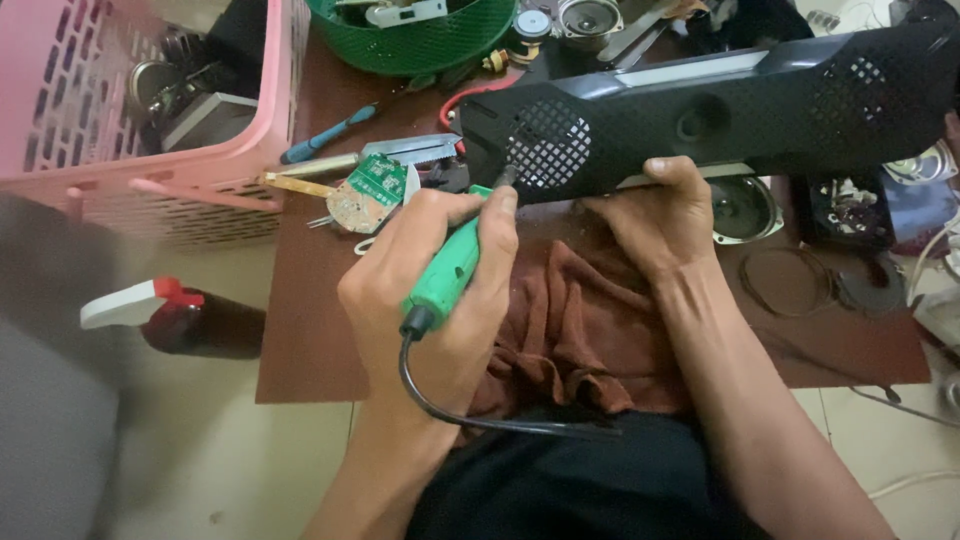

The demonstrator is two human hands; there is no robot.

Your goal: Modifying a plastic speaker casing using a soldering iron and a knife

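Head view shows me my left hand (440, 265) gripping a green soldering iron (450, 268) against the black speaker housing (720, 105), which my right hand (655, 215) clasps at its lower edge.

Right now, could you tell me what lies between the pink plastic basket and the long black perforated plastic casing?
In the head view, a green round circuit board, a blue-handled screwdriver and a small saw blade lie between the basket and the casing.

We see a pale tiled floor (240, 470) at seven o'clock, under soft even light. A low reddish-brown counter (310, 340) spans the middle, a grey blurred surface (50, 400) at nine o'clock.
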